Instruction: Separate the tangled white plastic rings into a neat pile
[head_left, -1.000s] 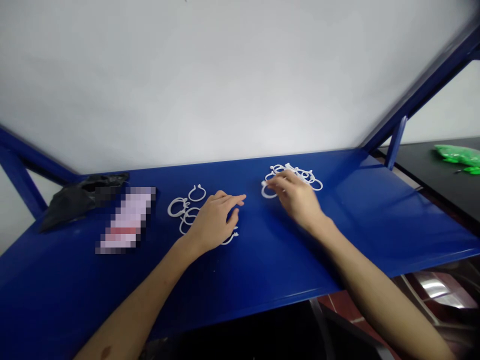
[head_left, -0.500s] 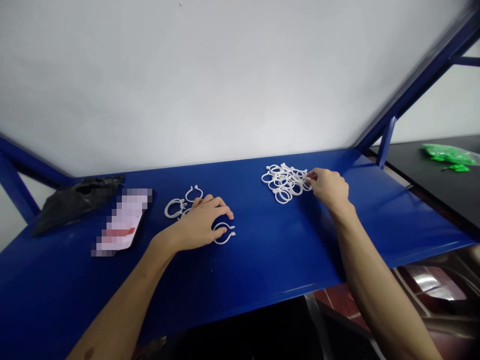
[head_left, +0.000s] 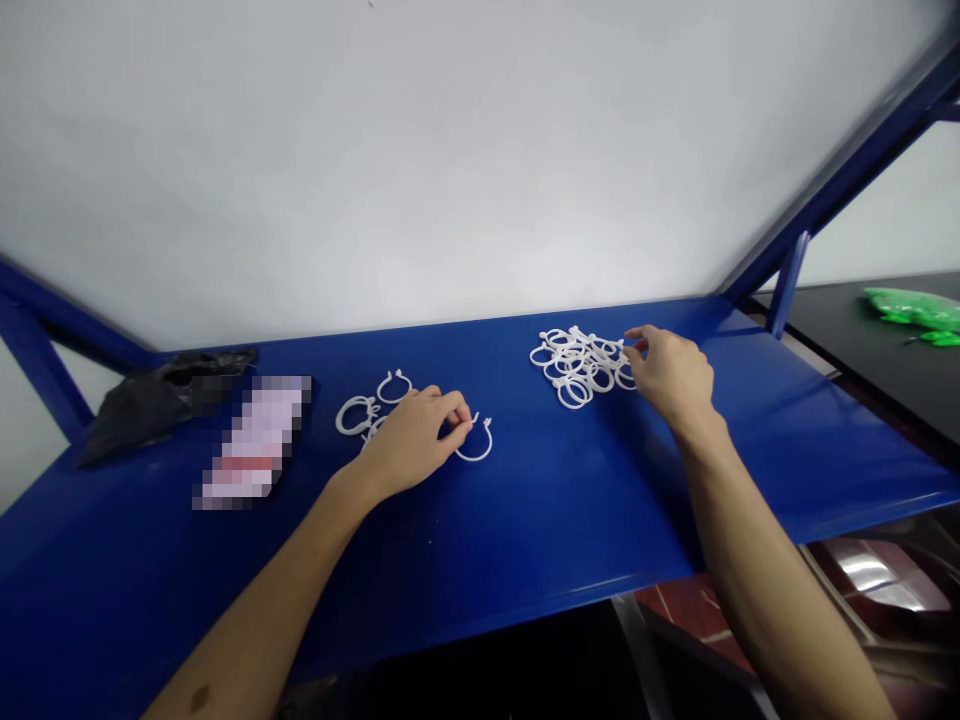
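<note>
My left hand (head_left: 420, 435) pinches one end of an open white plastic ring (head_left: 480, 457) between thumb and fingertips, just above the blue surface. Beside and partly under that hand lie several more white rings; an open ring (head_left: 393, 388) and overlapping rings (head_left: 351, 416) show to its left. At the right, a pile of white plastic rings (head_left: 576, 368) lies loosely heaped, most of them looped shut with small knobs. My right hand (head_left: 671, 375) is at the pile's right edge, thumb and index finger closed around the end of a ring there; its fingertips partly hide that ring.
A blue metal shelf (head_left: 525, 520) carries everything, with a pale wall (head_left: 480, 170) behind it. Farther left lie a phone (head_left: 255, 430), its screen blurred, and a crumpled black plastic bag (head_left: 161, 400). A green item in clear plastic (head_left: 915, 308) rests on a dark table at right.
My left hand has closed its fingers on the open ring and moved it slightly right and away from me. My right hand has stayed at the pile's right edge, and the view has shifted slightly.
</note>
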